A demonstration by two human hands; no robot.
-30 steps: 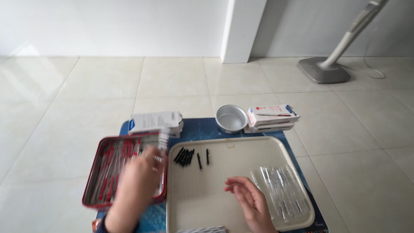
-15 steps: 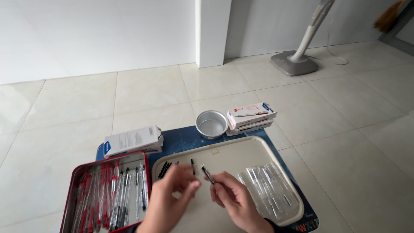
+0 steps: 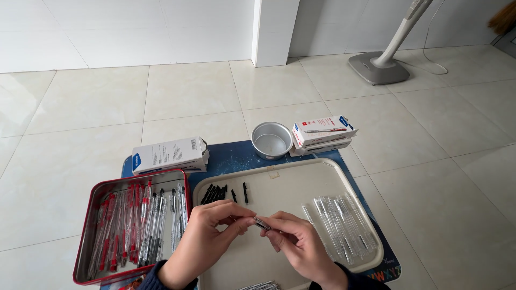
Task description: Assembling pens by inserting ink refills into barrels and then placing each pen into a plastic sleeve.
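Both hands meet over the cream tray (image 3: 328, 171). My left hand (image 3: 201, 241) and my right hand (image 3: 298, 244) pinch the two ends of one clear pen (image 3: 262, 223) with a dark tip, held just above the tray. A row of black pen caps (image 3: 217, 192) lies on the tray just beyond my fingers. Several clear pen barrels (image 3: 338, 223) lie on the tray's right side. To the left, a red tin (image 3: 86, 236) holds several red and black pens.
A small metal bowl (image 3: 271, 140) and stacked pen boxes (image 3: 321, 134) stand behind the tray. Another white and blue box (image 3: 169, 154) sits behind the tin. All rest on a blue mat (image 3: 236, 156) on a tiled floor. A floor-cleaner base (image 3: 376, 67) stands far right.
My left hand left the red tin and came to the tray's middle. Both hands now grip one pen together. The camera moved closer and tilted.
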